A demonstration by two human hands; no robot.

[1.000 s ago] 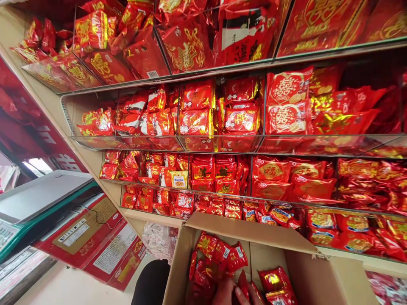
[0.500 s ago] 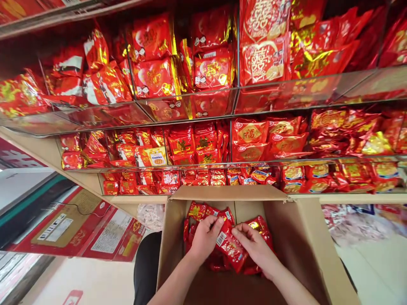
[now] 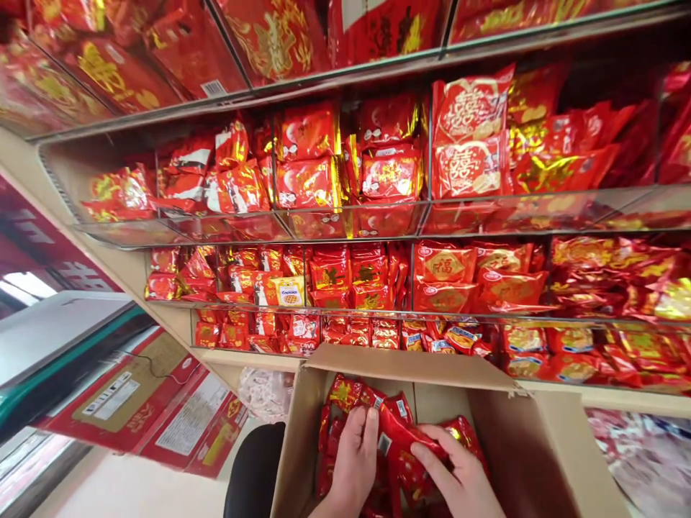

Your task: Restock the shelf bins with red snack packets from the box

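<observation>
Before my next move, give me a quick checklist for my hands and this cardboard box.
1. Cardboard box open at the top: ok.
2. Right hand gripping a red packet: ok, it pinches the edge.
3. Left hand gripping that packet too: cannot tell; it is right beside it, but any grip is unclear.
4. Both hands over the box opening: ok.
5. Loose packets in neat rows: not ok, they lie jumbled.
</observation>
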